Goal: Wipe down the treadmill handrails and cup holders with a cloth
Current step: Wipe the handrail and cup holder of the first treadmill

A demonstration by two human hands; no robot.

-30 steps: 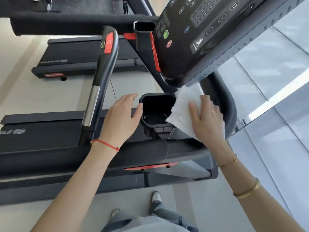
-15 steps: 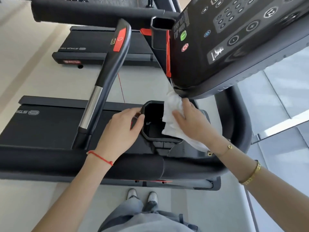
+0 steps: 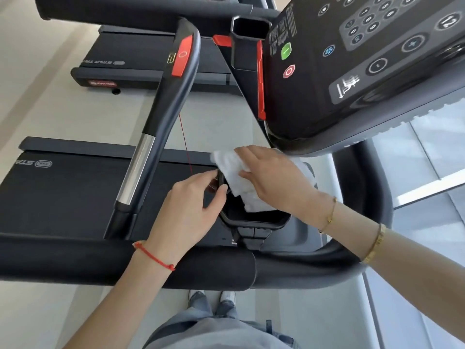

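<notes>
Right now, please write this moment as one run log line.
step: wiping cup holder | right hand: presses cloth on rim | left hand: pinches rim

Right hand (image 3: 274, 177) pressing white cloth (image 3: 235, 176) into black cup holder (image 3: 254, 220). Left hand (image 3: 191, 210) pinching holder's left rim. Console (image 3: 364, 71) overhead, handrail (image 3: 161, 117) to the left.

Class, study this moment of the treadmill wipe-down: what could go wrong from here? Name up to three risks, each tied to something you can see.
1. The right hand presses the white cloth close beneath the black control console; it might bump the red stop button.
2. The left hand pinches the black plastic cup holder at its rim; a hard push could perhaps strain it.
3. The thin red cord hanging nearby could snag.
</notes>
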